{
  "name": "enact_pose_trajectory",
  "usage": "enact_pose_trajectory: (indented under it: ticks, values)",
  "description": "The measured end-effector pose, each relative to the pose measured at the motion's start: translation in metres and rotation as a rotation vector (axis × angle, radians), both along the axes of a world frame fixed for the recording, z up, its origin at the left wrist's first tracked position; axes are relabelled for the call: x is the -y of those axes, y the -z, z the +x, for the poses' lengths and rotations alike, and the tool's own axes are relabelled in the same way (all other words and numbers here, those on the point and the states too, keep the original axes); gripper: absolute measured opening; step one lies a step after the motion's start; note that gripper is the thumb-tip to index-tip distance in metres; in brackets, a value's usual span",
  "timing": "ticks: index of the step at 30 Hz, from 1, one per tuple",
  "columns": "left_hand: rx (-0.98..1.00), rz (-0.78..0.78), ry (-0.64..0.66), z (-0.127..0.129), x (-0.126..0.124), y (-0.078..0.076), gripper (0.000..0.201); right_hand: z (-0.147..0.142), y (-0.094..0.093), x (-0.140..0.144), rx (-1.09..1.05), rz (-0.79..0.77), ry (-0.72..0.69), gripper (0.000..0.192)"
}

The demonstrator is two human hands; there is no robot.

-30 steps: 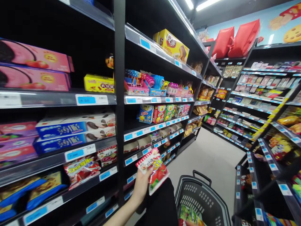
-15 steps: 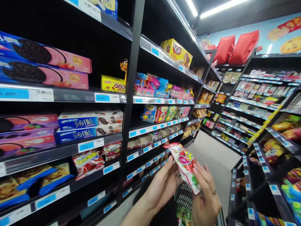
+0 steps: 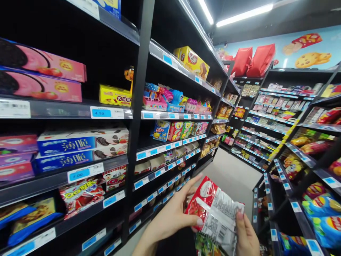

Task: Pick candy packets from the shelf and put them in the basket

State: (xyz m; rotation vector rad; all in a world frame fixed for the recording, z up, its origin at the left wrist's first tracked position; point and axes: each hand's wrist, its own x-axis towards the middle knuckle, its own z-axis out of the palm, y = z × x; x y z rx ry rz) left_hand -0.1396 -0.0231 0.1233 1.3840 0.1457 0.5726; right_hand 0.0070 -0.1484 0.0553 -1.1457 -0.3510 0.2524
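Turned over since half a second ago, the one red-and-silver packet (image 3: 217, 217) now shows its printed back and barcode, where its strawberry front faced the person earlier. It is held in the air over the aisle, well apart from the shelves, between two hands. One is the left hand (image 3: 170, 211), partly curled, with its thumb pressed on the packet's near face and other fingers behind; its forefinger points out past the packet's edge. The right hand (image 3: 247, 234) pinches the opposite edge, thumb on the face; its other fingers are mostly hidden. Below the packet some green packets (image 3: 206, 245) show, too covered to count.

To the left, two pink biscuit boxes (image 3: 53, 87) are stacked on one shelf, with one yellow box (image 3: 115, 95) farther along it. A shelf lower, two blue-and-white boxes (image 3: 80, 147) lie one on the other. Beneath these are two red-and-white packets, one bulging bag (image 3: 82, 195) and one upright pack (image 3: 114, 177) just beside it. Past the upright post stand at least five small cartons (image 3: 174, 131) in a row. Two large red bags (image 3: 261, 60) rest on top of the far shelving, and two strip lights (image 3: 243, 16) shine overhead.
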Motion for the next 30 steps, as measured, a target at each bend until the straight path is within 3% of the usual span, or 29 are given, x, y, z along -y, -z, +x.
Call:
enact_pose_trajectory:
  ticks: [3,7,13,20,26,30]
  values:
    - [-0.071,0.189,-0.045,0.0,-0.003,0.001,0.09,-0.002,-0.007,0.004,-0.112,-0.002,-0.067,0.055]
    - [-0.14,0.385,0.011,0.003,-0.008,0.002,0.053,-0.009,-0.017,0.003,-0.075,-0.016,-0.098,0.056]
    - [-0.141,0.375,-0.1,0.008,-0.01,0.006,0.029,-0.007,-0.014,0.009,0.162,0.051,-0.029,0.037]
    - [-0.023,0.26,-0.192,0.013,-0.01,0.01,0.01,0.004,0.004,0.027,0.469,0.127,-0.205,0.043]
    - [-0.021,0.255,-0.212,0.013,-0.002,0.007,0.005,0.009,0.004,0.026,0.828,0.16,0.033,0.017]
    - [-0.036,0.265,-0.238,0.012,0.003,0.003,0.006,0.005,-0.003,0.027,0.885,0.143,0.026,0.019]
